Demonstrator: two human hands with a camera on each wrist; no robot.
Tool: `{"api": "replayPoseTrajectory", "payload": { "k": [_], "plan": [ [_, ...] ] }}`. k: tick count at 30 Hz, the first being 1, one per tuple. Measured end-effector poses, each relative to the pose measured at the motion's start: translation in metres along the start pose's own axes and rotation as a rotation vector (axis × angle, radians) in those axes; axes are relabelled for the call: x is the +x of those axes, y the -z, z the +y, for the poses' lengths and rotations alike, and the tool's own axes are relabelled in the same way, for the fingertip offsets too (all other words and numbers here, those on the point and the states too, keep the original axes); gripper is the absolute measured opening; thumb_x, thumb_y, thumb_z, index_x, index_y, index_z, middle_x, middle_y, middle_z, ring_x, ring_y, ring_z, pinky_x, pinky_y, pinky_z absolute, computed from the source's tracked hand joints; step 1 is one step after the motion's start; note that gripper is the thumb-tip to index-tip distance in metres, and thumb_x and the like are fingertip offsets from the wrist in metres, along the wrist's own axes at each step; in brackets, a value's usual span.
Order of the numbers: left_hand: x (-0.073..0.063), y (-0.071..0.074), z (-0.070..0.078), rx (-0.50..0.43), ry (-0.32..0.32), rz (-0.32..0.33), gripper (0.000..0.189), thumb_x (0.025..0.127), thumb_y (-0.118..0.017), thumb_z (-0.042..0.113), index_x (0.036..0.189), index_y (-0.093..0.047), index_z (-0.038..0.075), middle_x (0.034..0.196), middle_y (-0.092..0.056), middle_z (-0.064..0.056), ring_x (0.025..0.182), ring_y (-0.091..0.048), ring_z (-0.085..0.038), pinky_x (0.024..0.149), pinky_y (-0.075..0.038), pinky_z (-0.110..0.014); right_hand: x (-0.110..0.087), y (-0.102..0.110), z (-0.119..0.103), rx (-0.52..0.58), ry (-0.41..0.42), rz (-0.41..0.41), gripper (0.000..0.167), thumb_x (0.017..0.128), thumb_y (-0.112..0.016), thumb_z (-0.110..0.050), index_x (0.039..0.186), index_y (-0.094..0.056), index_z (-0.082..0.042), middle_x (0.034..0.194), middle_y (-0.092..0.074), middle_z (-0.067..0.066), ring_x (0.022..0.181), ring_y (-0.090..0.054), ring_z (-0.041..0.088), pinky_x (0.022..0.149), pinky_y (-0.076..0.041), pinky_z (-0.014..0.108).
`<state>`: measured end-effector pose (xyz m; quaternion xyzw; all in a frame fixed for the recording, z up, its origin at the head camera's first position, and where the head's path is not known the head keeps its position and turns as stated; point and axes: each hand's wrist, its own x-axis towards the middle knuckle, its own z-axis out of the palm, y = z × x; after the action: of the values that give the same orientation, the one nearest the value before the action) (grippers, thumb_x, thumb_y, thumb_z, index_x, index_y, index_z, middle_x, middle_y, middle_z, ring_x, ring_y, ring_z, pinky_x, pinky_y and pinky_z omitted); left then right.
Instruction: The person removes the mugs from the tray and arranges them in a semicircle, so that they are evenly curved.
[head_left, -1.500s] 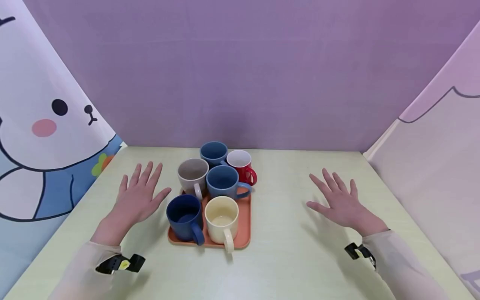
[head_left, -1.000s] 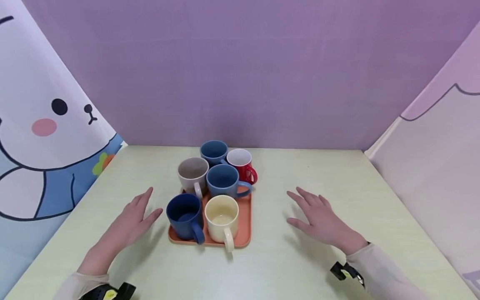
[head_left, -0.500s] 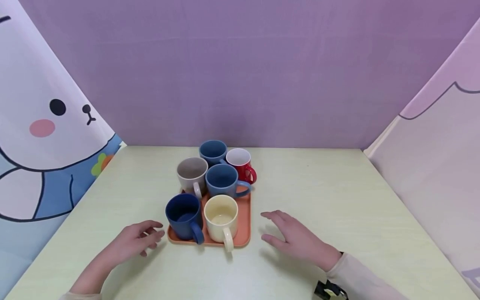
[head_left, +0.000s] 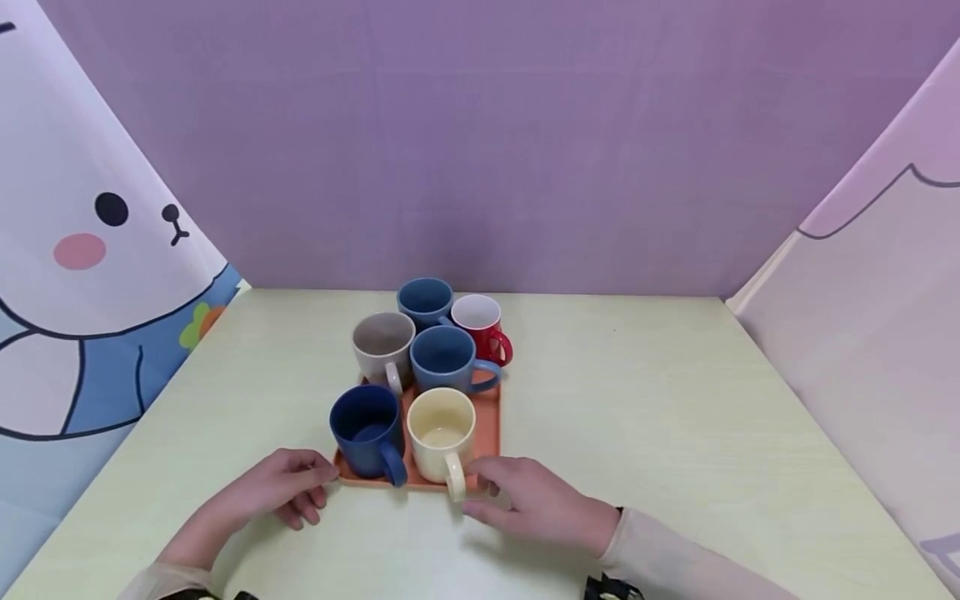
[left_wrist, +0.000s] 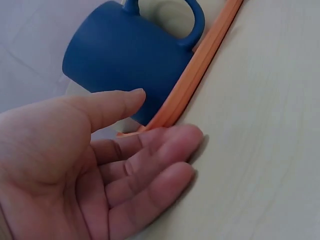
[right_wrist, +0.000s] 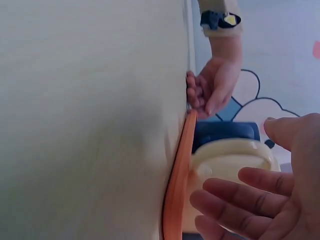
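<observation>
Head view: orange tray (head_left: pixel 489 427) at 7 o'clock, worktop (head_left: pixel 637 392) running past its 3 and 9. Navy mug (head_left: pixel 363 442) at tray's 7, cream mug (head_left: pixel 431 454) at 5, four more mugs (head_left: pixel 442 364) toward 12. Left hand (head_left: pixel 281 486) at tray's 8, right hand (head_left: pixel 542 504) at 4. Left wrist: tray edge runs to 1, navy mug at 11; hand relaxed, gripping nothing. Right wrist: cream mug at 4 beyond hand, thumb spread, no grip.
</observation>
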<state>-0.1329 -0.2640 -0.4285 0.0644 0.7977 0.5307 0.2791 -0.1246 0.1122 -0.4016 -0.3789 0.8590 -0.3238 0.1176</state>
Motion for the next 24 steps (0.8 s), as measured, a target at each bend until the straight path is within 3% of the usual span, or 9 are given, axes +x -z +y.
{"api": "replayPoseTrajectory", "payload": {
  "k": [3,9,19,24],
  "plan": [
    [0.005,0.001,-0.003,-0.003,-0.002,0.001,0.03,0.104,-0.054,0.026,0.104,-0.064,-0.002,0.077,-0.065,-0.008,0.065,-0.069,-0.022,0.054,-0.056,-0.036,0.006,-0.004,-0.004,0.023,0.005,-0.001,0.022,0.096,-0.067,-0.037,0.102,-0.061,-0.017,0.081,-0.056,-0.015,0.071,-0.054,0.004,0.066,-0.047,0.017],
    [0.011,0.001,-0.005,-0.014,0.02,0.006,0.028,0.103,-0.056,0.027,0.098,-0.064,0.001,0.075,-0.068,-0.006,0.06,-0.07,-0.019,0.046,-0.052,-0.03,0.015,-0.009,-0.006,0.071,0.025,0.046,0.015,0.095,-0.069,-0.032,0.093,-0.062,-0.019,0.072,-0.056,-0.015,0.061,-0.048,-0.002,0.056,-0.043,0.015],
    [0.012,0.003,-0.004,-0.011,0.046,0.008,0.027,0.102,-0.057,0.028,0.096,-0.064,0.002,0.075,-0.068,-0.004,0.058,-0.068,-0.016,0.044,-0.05,-0.027,0.021,-0.018,-0.002,0.192,0.052,0.094,0.01,0.097,-0.068,-0.022,0.092,-0.066,-0.013,0.064,-0.051,-0.014,0.055,-0.044,-0.003,0.05,-0.038,0.015],
    [0.012,0.001,-0.003,-0.011,0.037,0.019,0.028,0.102,-0.057,0.028,0.095,-0.064,0.002,0.074,-0.068,-0.004,0.057,-0.068,-0.016,0.043,-0.049,-0.027,0.021,-0.017,-0.003,0.284,0.0,0.062,0.009,0.097,-0.067,-0.017,0.09,-0.066,-0.011,0.064,-0.055,-0.013,0.056,-0.048,-0.002,0.052,-0.043,0.016]
  ]
}}
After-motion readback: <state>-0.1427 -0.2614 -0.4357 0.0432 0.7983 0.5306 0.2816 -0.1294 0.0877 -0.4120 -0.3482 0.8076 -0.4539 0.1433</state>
